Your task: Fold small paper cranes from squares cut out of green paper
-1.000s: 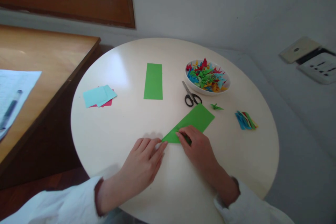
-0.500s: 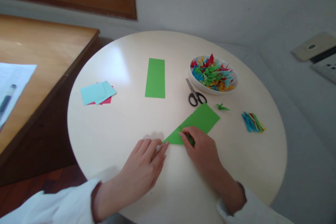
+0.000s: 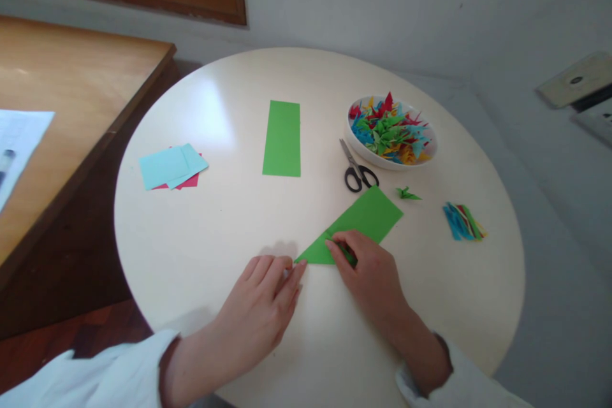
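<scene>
A green paper sheet (image 3: 364, 219), folded to a point at its near left corner, lies on the round cream table (image 3: 215, 229). My left hand (image 3: 261, 309) rests flat with fingers stretched out, its fingertips touching the paper's pointed corner. My right hand (image 3: 370, 271) presses down on the fold with its fingers curled on the paper's lower edge.
A green paper strip (image 3: 282, 138) lies at the table's middle back. Black scissors (image 3: 356, 169) sit beside a white bowl (image 3: 389, 162) full of coloured paper cranes. A small green crane (image 3: 407, 193), a stack of coloured strips (image 3: 463, 222) and blue and red sheets (image 3: 172, 167) lie around. A wooden desk (image 3: 67, 115) stands left.
The view has shifted slightly; both hands stay on the green sheet's folded corner with hardly any movement.
</scene>
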{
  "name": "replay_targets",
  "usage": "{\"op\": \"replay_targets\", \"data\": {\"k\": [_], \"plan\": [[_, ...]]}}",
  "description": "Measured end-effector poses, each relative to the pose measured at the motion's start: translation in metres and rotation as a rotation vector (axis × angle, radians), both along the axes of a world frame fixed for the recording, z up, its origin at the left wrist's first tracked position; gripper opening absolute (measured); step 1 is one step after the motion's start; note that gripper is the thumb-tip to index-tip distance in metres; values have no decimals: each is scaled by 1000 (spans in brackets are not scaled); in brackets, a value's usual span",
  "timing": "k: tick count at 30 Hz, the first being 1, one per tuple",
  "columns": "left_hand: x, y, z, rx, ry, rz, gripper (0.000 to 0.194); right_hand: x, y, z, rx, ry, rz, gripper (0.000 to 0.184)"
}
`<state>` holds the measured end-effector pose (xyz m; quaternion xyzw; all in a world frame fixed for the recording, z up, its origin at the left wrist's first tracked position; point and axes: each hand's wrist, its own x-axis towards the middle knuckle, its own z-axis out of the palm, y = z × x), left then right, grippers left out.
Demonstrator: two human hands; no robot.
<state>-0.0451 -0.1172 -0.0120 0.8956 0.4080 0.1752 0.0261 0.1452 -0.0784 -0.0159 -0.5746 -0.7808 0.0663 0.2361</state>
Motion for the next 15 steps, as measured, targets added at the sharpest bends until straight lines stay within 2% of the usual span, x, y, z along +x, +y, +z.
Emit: {"op": "replay_targets", "data": {"k": [15], "plan": [[1,1,-1,35,-9,19,29,-1,0,0,20,-9,-6,21]]}}
